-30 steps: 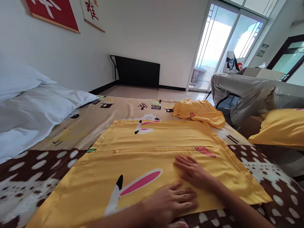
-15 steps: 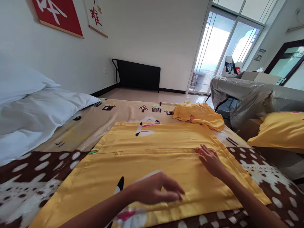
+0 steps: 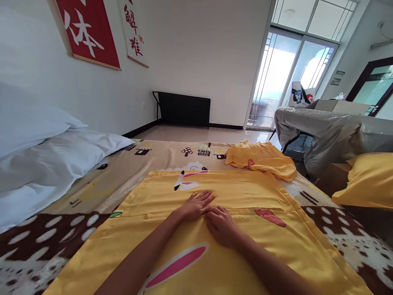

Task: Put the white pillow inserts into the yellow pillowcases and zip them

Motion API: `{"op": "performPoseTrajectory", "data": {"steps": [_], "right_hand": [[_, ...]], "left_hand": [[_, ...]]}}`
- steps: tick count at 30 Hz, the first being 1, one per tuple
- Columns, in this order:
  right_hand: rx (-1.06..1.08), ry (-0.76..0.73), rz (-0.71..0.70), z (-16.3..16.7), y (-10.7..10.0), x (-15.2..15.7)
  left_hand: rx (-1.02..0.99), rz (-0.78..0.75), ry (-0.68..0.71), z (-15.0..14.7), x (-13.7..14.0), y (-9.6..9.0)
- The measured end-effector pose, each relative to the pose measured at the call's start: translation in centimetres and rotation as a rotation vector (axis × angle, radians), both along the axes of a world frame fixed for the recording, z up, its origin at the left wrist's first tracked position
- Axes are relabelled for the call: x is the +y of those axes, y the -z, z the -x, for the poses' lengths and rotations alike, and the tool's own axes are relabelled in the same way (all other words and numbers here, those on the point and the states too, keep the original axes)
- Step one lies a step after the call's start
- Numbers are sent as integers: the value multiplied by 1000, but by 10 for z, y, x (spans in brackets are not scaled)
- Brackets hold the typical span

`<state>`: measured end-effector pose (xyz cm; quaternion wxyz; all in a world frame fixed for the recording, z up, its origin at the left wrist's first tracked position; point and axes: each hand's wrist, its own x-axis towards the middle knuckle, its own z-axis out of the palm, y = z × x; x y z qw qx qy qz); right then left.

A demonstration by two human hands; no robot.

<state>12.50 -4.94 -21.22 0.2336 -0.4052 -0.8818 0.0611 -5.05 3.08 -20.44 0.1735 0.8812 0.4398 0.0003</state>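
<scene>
A yellow pillowcase (image 3: 245, 246) with rabbit-ear and carrot prints lies spread flat in front of me, a long opening edge running across it. My left hand (image 3: 196, 206) rests palm down on its middle, fingers spread out just beyond that edge. Close beside it, almost touching, my right hand (image 3: 223, 226) has its fingers bent and together at the opening edge, closed on the fabric. Its thumb is hidden from view.
Beneath is a patterned blanket (image 3: 166, 150) on the bed. White pillows (image 3: 61, 159) lie left, a crumpled yellow cloth (image 3: 260, 157) at the far right corner. Beyond the right side are a yellow pillow (image 3: 368, 180) and a plastic-covered table (image 3: 331, 119).
My left hand has moved forward from the near part of the pillowcase and flattened on it. My right hand has shifted left from the carrot print to the middle. The view has tilted up slightly.
</scene>
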Motion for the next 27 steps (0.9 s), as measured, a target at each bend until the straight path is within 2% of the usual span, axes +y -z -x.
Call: {"op": "performPoseTrajectory", "data": {"steps": [4, 9, 15, 21, 27], "right_hand": [[28, 27, 17, 0, 6, -1], [-8, 147, 70, 3, 8, -1], [1, 129, 80, 2, 7, 2], [-85, 91, 77, 3, 1, -4], [-165, 51, 92, 8, -4, -15]], "left_hand": [[67, 88, 40, -3, 16, -4], [48, 63, 55, -6, 21, -5], [63, 77, 43, -7, 24, -6], [91, 61, -71, -12, 38, -10], [96, -3, -261, -16, 51, -13]]}}
